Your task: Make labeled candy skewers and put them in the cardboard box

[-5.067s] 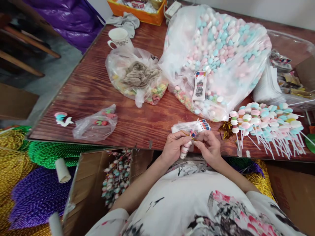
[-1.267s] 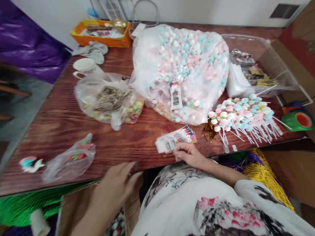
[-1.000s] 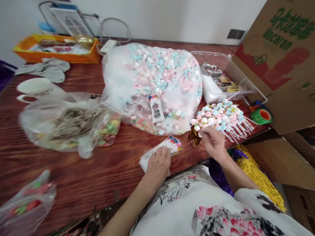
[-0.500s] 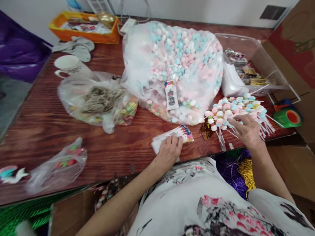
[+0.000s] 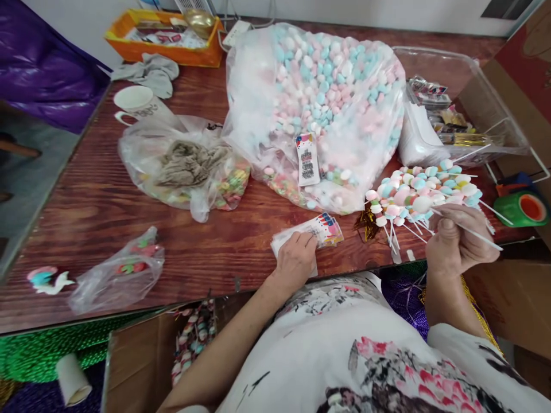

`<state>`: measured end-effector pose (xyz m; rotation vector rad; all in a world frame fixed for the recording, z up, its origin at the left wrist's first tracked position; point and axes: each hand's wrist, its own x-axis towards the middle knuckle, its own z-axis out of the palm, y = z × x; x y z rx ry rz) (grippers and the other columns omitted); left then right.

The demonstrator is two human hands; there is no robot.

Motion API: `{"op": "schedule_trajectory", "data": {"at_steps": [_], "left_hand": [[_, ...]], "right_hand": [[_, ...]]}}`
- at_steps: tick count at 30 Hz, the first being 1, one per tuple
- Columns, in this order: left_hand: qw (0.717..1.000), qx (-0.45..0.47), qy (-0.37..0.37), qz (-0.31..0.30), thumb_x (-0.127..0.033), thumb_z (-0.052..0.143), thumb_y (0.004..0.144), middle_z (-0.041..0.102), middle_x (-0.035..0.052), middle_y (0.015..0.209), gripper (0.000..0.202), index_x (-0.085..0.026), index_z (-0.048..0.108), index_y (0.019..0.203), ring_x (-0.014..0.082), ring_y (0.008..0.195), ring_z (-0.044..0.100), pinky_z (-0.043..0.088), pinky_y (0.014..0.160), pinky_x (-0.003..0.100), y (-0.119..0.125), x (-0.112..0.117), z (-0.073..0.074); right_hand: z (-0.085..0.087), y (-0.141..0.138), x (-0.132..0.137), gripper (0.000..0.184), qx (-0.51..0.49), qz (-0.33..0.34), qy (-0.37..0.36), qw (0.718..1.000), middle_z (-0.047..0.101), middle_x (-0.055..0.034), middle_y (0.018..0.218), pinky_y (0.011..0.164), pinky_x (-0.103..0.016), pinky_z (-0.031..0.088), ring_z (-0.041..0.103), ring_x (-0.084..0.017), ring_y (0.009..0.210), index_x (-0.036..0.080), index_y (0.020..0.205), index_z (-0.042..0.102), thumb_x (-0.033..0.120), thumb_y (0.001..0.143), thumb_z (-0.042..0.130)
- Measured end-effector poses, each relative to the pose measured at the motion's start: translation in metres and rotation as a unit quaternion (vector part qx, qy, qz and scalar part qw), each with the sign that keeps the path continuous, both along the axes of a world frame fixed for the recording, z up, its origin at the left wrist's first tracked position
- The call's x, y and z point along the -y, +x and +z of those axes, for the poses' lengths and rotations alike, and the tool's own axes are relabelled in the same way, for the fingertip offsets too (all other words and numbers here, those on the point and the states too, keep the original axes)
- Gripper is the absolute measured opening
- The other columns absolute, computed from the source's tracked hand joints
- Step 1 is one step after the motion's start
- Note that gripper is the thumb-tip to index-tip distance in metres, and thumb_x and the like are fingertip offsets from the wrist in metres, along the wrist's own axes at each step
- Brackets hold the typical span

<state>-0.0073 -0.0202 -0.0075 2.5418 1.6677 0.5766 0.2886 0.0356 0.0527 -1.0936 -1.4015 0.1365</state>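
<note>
My right hand (image 5: 457,242) is closed round the white stick of a candy skewer (image 5: 424,204), lifting it off the pile of pastel candy skewers (image 5: 434,186) at the table's right front. My left hand (image 5: 296,259) rests with bent fingers on a stack of small printed plastic sleeves (image 5: 317,230) near the front edge. A gold twist tie bundle (image 5: 367,219) lies between the sleeves and the pile.
A big clear bag of pastel candies (image 5: 327,97) fills the middle of the wooden table (image 5: 107,206). Left of it are a bag with a rag (image 5: 189,166), a mug (image 5: 135,103) and a small bag (image 5: 124,269). Green tape (image 5: 523,207) sits far right. A carton of finished skewers (image 5: 193,338) is below.
My left hand came back from the carton below the table onto the sleeves. My right hand reached to the skewer pile and has lifted one skewer by its stick.
</note>
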Motion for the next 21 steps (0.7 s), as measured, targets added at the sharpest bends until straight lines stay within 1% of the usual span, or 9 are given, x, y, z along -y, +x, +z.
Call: {"op": "schedule_trajectory", "data": {"at_steps": [3, 5, 6, 8, 10, 12, 14, 18, 21], "left_hand": [[0.992, 0.127, -0.003, 0.009, -0.013, 0.051, 0.089, 0.064, 0.0069, 0.079, 0.019, -0.017, 0.065, 0.076, 0.0203, 0.082, 0.054, 0.045, 0.074, 0.034, -0.008, -0.005, -0.001], [0.985, 0.17, 0.003, 0.03, -0.019, 0.055, 0.089, 0.063, 0.0055, 0.079, 0.017, -0.018, 0.067, 0.077, 0.0191, 0.081, 0.054, 0.045, 0.075, 0.035, -0.013, -0.008, -0.003], [0.986, 0.163, 0.006, 0.039, -0.021, 0.057, 0.09, 0.063, 0.0055, 0.08, 0.016, -0.019, 0.068, 0.079, 0.019, 0.081, 0.054, 0.045, 0.075, 0.035, -0.015, -0.008, -0.005], [0.993, 0.111, 0.007, 0.041, -0.023, 0.057, 0.09, 0.063, 0.0063, 0.083, 0.014, -0.019, 0.069, 0.086, 0.0194, 0.082, 0.055, 0.045, 0.075, 0.034, -0.018, -0.005, -0.006], [0.998, 0.057, 0.002, 0.033, -0.023, 0.055, 0.092, 0.064, 0.0077, 0.087, 0.015, -0.017, 0.069, 0.094, 0.0201, 0.084, 0.056, 0.046, 0.075, 0.033, -0.018, 0.001, -0.006], [0.999, 0.035, -0.001, 0.027, -0.021, 0.052, 0.093, 0.065, 0.0094, 0.093, 0.018, -0.015, 0.067, 0.1, 0.0211, 0.088, 0.057, 0.047, 0.079, 0.034, -0.018, 0.008, -0.004], [0.999, 0.035, -0.008, 0.025, -0.016, 0.049, 0.093, 0.065, 0.0106, 0.097, 0.019, -0.014, 0.066, 0.099, 0.0219, 0.091, 0.057, 0.048, 0.082, 0.035, -0.02, 0.012, -0.003], [0.998, 0.05, -0.025, 0.041, -0.011, 0.047, 0.091, 0.065, 0.0094, 0.089, 0.021, -0.015, 0.067, 0.085, 0.0211, 0.086, 0.058, 0.048, 0.08, 0.035, -0.025, 0.01, -0.006], [0.989, 0.135, -0.029, 0.044, -0.016, 0.052, 0.091, 0.066, 0.0069, 0.084, 0.018, -0.016, 0.067, 0.081, 0.018, 0.081, 0.06, 0.048, 0.077, 0.032, -0.031, 0.004, -0.012]], "right_hand": [[0.006, -0.023, 0.007, 0.003, -0.089, 0.022, 0.032, 0.995, 0.069, -0.0023, 0.078, 0.06, -0.039, 0.054, 0.066, -0.021, 0.073, 0.026, 0.083, 0.069, 0.027, 0.08, 0.069], [0.009, -0.034, 0.008, 0.004, -0.149, 0.045, 0.007, 0.988, 0.07, -0.0017, 0.076, 0.055, -0.034, 0.052, 0.066, -0.02, 0.07, 0.024, 0.081, 0.07, 0.026, 0.077, 0.071], [0.01, -0.038, 0.009, 0.005, -0.182, 0.06, -0.012, 0.981, 0.07, -0.0016, 0.076, 0.052, -0.032, 0.051, 0.066, -0.019, 0.068, 0.024, 0.081, 0.07, 0.026, 0.076, 0.071], [0.011, -0.043, 0.009, 0.007, -0.242, 0.091, -0.058, 0.964, 0.07, -0.001, 0.076, 0.051, -0.028, 0.05, 0.066, -0.017, 0.068, 0.023, 0.081, 0.071, 0.025, 0.074, 0.073], [0.009, -0.046, 0.009, 0.008, -0.284, 0.115, -0.106, 0.946, 0.07, -0.0006, 0.077, 0.054, -0.026, 0.05, 0.066, -0.015, 0.069, 0.023, 0.08, 0.072, 0.022, 0.073, 0.074], [0.006, -0.049, 0.009, 0.008, -0.31, 0.132, -0.136, 0.932, 0.071, -0.0006, 0.075, 0.055, -0.025, 0.049, 0.066, -0.014, 0.068, 0.022, 0.079, 0.073, 0.02, 0.071, 0.075], [0.003, -0.053, 0.01, 0.008, -0.32, 0.151, -0.159, 0.922, 0.071, -0.0008, 0.074, 0.054, -0.025, 0.047, 0.064, -0.013, 0.063, 0.021, 0.078, 0.073, 0.02, 0.07, 0.076], [-0.002, -0.062, 0.013, 0.007, -0.321, 0.158, -0.181, 0.916, 0.071, -0.0005, 0.075, 0.05, -0.023, 0.042, 0.061, -0.011, 0.06, 0.021, 0.078, 0.072, 0.022, 0.072, 0.075], [-0.002, -0.066, 0.013, 0.007, -0.324, 0.155, -0.18, 0.916, 0.071, 0.0001, 0.073, 0.049, -0.022, 0.041, 0.061, -0.011, 0.059, 0.021, 0.078, 0.069, 0.023, 0.074, 0.074]]}}
